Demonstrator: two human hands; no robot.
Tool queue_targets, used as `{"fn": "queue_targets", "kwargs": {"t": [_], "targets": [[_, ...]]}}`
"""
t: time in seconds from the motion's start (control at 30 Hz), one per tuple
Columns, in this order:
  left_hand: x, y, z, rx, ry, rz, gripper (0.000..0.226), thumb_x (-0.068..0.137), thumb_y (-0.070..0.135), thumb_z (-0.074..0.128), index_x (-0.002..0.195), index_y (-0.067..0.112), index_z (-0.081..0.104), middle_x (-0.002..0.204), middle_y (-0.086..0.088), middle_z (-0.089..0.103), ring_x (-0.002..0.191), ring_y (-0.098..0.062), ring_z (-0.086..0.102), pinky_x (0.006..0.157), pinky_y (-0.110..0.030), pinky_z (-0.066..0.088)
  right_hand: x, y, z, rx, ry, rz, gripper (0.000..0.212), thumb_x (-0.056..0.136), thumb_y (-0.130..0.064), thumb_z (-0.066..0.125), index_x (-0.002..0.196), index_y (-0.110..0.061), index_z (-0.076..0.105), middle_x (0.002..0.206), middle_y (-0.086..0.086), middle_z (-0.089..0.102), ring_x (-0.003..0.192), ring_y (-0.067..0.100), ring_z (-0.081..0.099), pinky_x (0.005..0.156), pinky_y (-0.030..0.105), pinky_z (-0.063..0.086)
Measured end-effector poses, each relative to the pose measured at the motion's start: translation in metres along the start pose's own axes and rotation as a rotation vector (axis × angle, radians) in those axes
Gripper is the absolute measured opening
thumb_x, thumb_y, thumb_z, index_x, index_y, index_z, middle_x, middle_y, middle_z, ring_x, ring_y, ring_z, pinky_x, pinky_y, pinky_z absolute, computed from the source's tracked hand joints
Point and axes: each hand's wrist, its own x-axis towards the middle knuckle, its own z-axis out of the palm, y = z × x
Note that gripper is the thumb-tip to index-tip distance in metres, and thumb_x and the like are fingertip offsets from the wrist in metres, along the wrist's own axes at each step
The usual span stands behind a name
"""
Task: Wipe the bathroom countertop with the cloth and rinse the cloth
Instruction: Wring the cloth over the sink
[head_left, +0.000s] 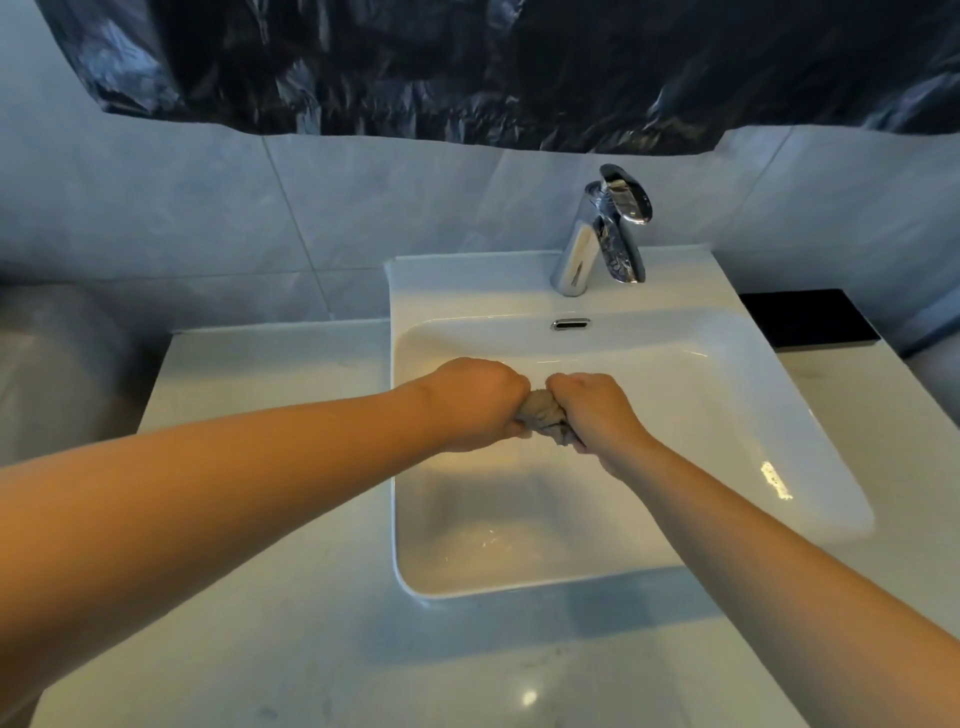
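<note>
Bunched grey cloth (543, 413), glossy white sink (727, 415)

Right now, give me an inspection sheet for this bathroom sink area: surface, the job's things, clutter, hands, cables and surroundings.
Surface: pale countertop around a white basin; the basin floor looks wet.
Job's things: grey-brown cloth, bunched and twisted, held above the basin.
Clutter: black flat item at the right rear of the countertop; what it is cannot be told.
Grippers: left hand and right hand each grip one end of the cloth in a fist, knuckles close together.
Cables: nothing seen.
Surroundings: chrome tap behind the basin, no running water seen; grey tiled wall; black plastic sheet hanging above.
</note>
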Motion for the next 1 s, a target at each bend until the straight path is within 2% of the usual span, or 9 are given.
{"fn": "queue_targets", "kwargs": {"t": [0.1, 0.2, 0.3, 0.43, 0.53, 0.63, 0.7, 0.83, 1.0], "targets": [[-0.001, -0.005, -0.009, -0.323, -0.159, -0.103, 0.025, 0.092, 0.042, 0.055, 0.089, 0.017, 0.056, 0.069, 0.002, 0.052, 0.066, -0.016, 0.048, 0.056, -0.025, 0.035, -0.014, 0.01, -0.007, 0.035, 0.039, -0.231, 0.026, 0.096, -0.043, 0.048, 0.106, -0.02, 0.054, 0.079, 0.003, 0.069, 0.052, 0.011, 0.062, 0.046, 0.018, 0.046], [-0.01, -0.013, -0.014, -0.74, -0.359, -0.174, 0.028, 0.091, 0.04, 0.058, 0.074, 0.019, 0.052, 0.06, -0.001, 0.047, 0.052, -0.016, 0.04, 0.047, -0.023, 0.034, -0.03, 0.036, -0.013, -0.028, 0.146, -0.475, 0.043, 0.095, -0.052, 0.043, 0.136, -0.041, 0.034, 0.13, -0.012, 0.046, 0.106, 0.009, 0.059, 0.075, 0.02, 0.055], [-0.02, -0.014, -0.015, -1.039, -0.553, -0.17, 0.03, 0.091, 0.036, 0.059, 0.069, 0.018, 0.049, 0.055, 0.002, 0.042, 0.047, -0.012, 0.031, 0.042, -0.019, 0.024, -0.038, 0.056, -0.006, -0.095, 0.196, -0.698, 0.049, 0.094, -0.049, 0.038, 0.141, -0.035, 0.035, 0.137, -0.01, 0.04, 0.118, 0.013, 0.05, 0.084, 0.028, 0.055], [-0.025, -0.005, -0.015, -1.16, -0.731, -0.136, 0.022, 0.093, 0.032, 0.056, 0.079, 0.018, 0.048, 0.059, 0.002, 0.04, 0.05, -0.009, 0.029, 0.041, -0.015, 0.026, -0.036, 0.045, 0.012, 0.086, 0.39, -0.778, 0.035, 0.093, -0.036, 0.042, 0.121, -0.02, 0.057, 0.109, -0.002, 0.062, 0.086, 0.02, 0.062, 0.067, 0.033, 0.055], [-0.027, 0.004, -0.012, -1.061, -0.711, -0.124, 0.032, 0.092, 0.033, 0.059, 0.071, 0.015, 0.044, 0.055, 0.003, 0.04, 0.047, -0.01, 0.03, 0.042, -0.017, 0.024, -0.032, 0.033, 0.013, 0.085, 0.432, -0.809, 0.027, 0.092, -0.029, 0.046, 0.081, -0.013, 0.065, 0.067, -0.005, 0.06, 0.062, 0.015, 0.058, 0.056, 0.027, 0.048], [-0.026, 0.014, -0.008, -0.901, -0.578, -0.139, 0.033, 0.09, 0.038, 0.06, 0.073, 0.012, 0.049, 0.056, 0.001, 0.044, 0.049, -0.013, 0.035, 0.045, -0.02, 0.031, -0.024, 0.031, 0.012, -0.018, 0.39, -0.712, 0.041, 0.093, -0.034, 0.045, 0.058, -0.014, 0.055, 0.05, -0.005, 0.05, 0.05, 0.017, 0.05, 0.047, 0.032, 0.042], [-0.024, 0.019, -0.002, -0.65, -0.409, -0.13, 0.035, 0.089, 0.044, 0.059, 0.084, 0.009, 0.056, 0.064, -0.002, 0.05, 0.057, -0.016, 0.044, 0.054, -0.022, 0.038, -0.019, 0.034, 0.014, -0.115, 0.344, -0.62, 0.045, 0.095, -0.031, 0.043, 0.052, -0.016, 0.049, 0.047, -0.004, 0.044, 0.048, 0.016, 0.044, 0.047, 0.035, 0.038], [-0.028, 0.024, 0.02, -0.208, -0.127, -0.046, 0.033, 0.092, 0.046, 0.052, 0.092, 0.014, 0.056, 0.074, 0.001, 0.052, 0.069, -0.016, 0.048, 0.061, -0.027, 0.035, -0.014, 0.038, 0.019, -0.102, 0.168, -0.331, 0.045, 0.095, -0.019, 0.045, 0.05, -0.012, 0.045, 0.054, 0.005, 0.044, 0.056, 0.02, 0.043, 0.057, 0.033, 0.036], [-0.029, 0.022, 0.029, -0.003, -0.03, 0.045, 0.033, 0.096, 0.044, 0.046, 0.103, 0.012, 0.056, 0.077, 0.003, 0.047, 0.072, -0.02, 0.049, 0.064, -0.028, 0.035, -0.006, 0.043, 0.028, 0.141, 0.055, 0.078, 0.03, 0.085, -0.016, 0.052, 0.055, -0.012, 0.05, 0.059, 0.007, 0.048, 0.07, 0.027, 0.05, 0.067, 0.039, 0.039]]}}
